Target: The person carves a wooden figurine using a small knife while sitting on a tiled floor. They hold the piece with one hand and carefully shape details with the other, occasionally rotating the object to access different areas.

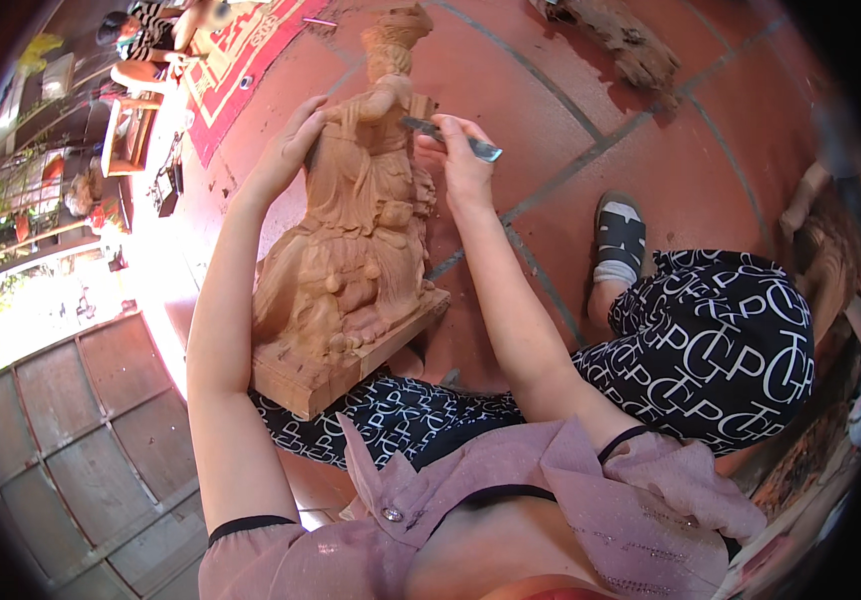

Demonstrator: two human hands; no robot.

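Head view shows a carved wooden statue (355,230) propped tilted on the person's lap, its square base (335,365) resting against the patterned trousers (720,345). Her left hand (285,150) lies open against the figure's shoulder, steadying it. Her right hand (460,150) has its grip closed around a slim metal carving tool (450,137), tip touching the statue's upper arm, above the red tiled floor (570,90).

Bare red floor tiles (590,90) right of statue (350,250); wood log (620,40) blocks far side
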